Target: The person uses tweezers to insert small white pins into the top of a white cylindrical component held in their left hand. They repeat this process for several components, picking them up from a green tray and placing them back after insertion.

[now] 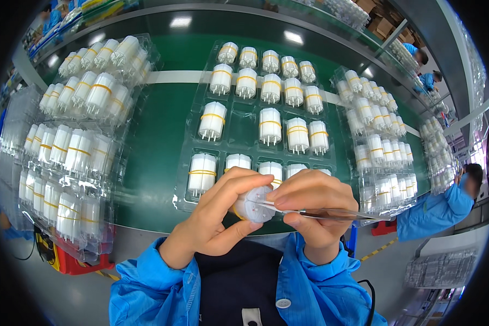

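Close in front of my chest, my left hand [214,214] is closed round a bundle of white plastic parts [254,211] with its end face turned up. Part of a yellow band shows under my fingers. My right hand [319,200] grips metal tweezers [337,214], whose tips rest at the end face of that bundle. Whether the tips pinch anything is too small to tell. Just beyond my hands lies a clear plastic tray [183,182] of similar white bundles [270,126], each with a yellow band and thin pins below. One compartment [241,124] in it holds no bundle.
Stacked clear trays with more white bundles [70,149] stand at the left. Another filled tray [383,149] lies at the right on the green table [146,201]. A person in blue [440,209] sits at the far right. A metal frame [342,46] runs across the back.
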